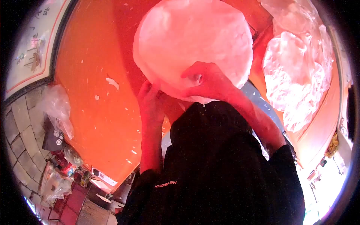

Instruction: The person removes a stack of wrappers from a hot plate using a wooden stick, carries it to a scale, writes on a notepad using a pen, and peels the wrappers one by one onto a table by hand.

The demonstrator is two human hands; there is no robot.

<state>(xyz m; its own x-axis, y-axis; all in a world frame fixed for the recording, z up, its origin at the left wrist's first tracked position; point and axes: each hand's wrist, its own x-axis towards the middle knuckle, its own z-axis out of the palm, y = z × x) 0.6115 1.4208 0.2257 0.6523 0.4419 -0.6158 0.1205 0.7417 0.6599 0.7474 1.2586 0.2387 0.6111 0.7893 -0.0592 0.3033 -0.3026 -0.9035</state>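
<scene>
A large, round, pale disc, tinted pink by red light, stands in front of my body with its broad face toward me. Its surface is slightly uneven, and the lower rim looks ragged. My left hand is at the lower left rim, fingers closed on the edge. Across the lower part of the disc lies my right hand, its fingers curled and its thumb near the bottom rim; the exact contact of the fingertips is hard to make out. A small white scrap hangs below that rim.
An orange-red tabletop spreads around the disc, with small white scraps on it. To the right lies a heap of wrinkled, whitish sheets. Clear plastic bags are beyond the left edge, above a tiled floor.
</scene>
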